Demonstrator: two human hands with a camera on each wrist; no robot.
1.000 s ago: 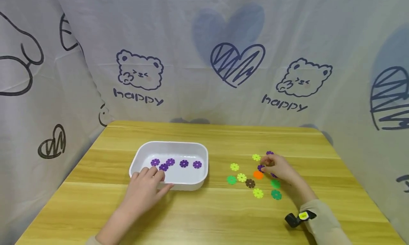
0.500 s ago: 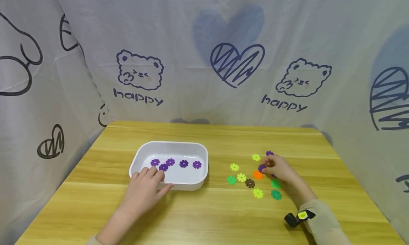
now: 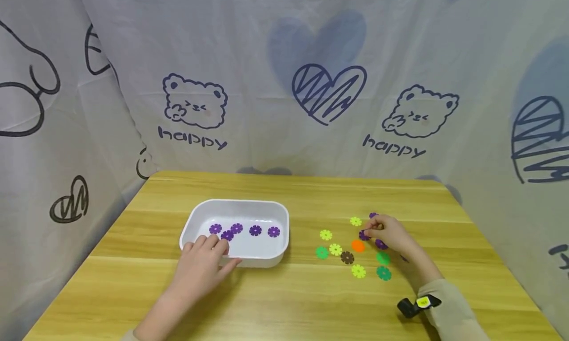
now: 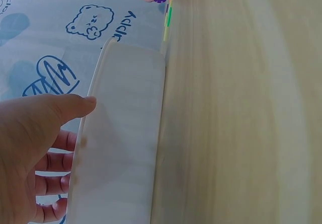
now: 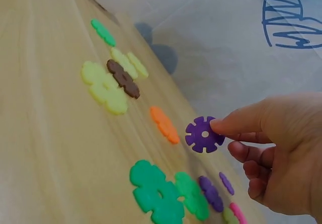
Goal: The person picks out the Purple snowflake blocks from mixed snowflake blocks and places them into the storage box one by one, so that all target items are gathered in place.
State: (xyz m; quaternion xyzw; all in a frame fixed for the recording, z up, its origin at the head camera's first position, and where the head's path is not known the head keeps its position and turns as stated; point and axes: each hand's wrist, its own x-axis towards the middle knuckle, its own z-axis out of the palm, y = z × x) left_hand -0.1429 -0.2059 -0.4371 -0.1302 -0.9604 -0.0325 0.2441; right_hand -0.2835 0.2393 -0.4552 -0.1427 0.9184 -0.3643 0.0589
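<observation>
Head view: table (image 3: 275, 306) lay below both grips. Tray (image 3: 262, 263) stood at the left hand (image 3: 200, 269), which pinched its near rim, thumb outside, fingers over the edge. Right hand (image 3: 391, 234) was grasping one purple disc (image 5: 196, 138) between thumb and fingertip; right wrist view showed it tipped up. Five tray discs (image 3: 255, 230), all purple, lay ahead and right of the left grip. Left of the right grip: orange disc (image 3: 357, 246) just beside, then brown disc (image 3: 347, 257), yellow discs (image 3: 358, 271) around those. Green discs (image 3: 384, 273): two on the near side, one well left. Loose purple discs (image 3: 381, 244) flanked the fingers, partly covered.
</observation>
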